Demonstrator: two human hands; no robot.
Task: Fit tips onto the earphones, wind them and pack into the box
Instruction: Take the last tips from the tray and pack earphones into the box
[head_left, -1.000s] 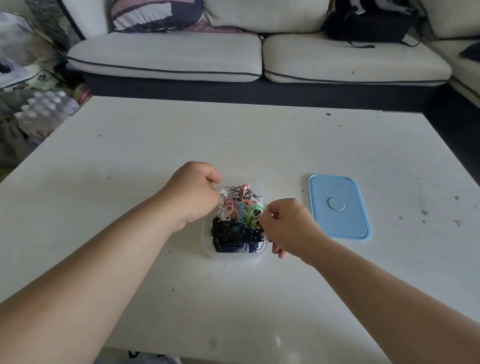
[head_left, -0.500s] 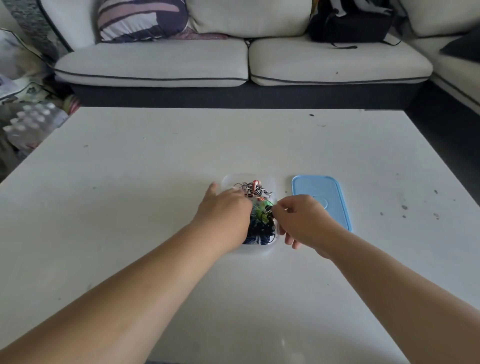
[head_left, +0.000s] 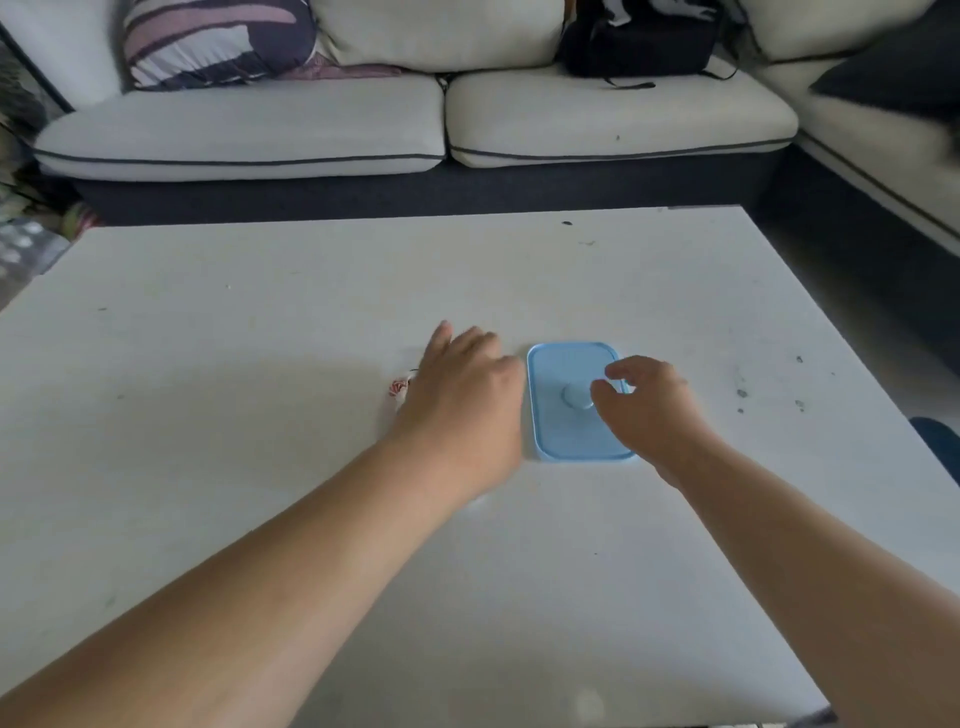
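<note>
Head cam: a scrap of red-and-white striped earphone cable (head_left: 399, 387) pokes out beside my left hand (head_left: 462, 400), now lying flat, fingers straight, over the clear plastic box so the rest is hidden. My right hand (head_left: 647, 402) has left the box and hovers over the flat light-blue plastic lid (head_left: 566, 431), fingers half-curled, gripping nothing yet, so I reckon packing's done and lidding's next.

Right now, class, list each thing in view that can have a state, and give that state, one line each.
Lid: off the box, flat on the table.
Left hand: open, fingers straight, covering the box.
Right hand: open, fingers bent above the lid, holding nothing.
Earphones: red-and-white bit shows beside the left hand; rest hidden.
</note>
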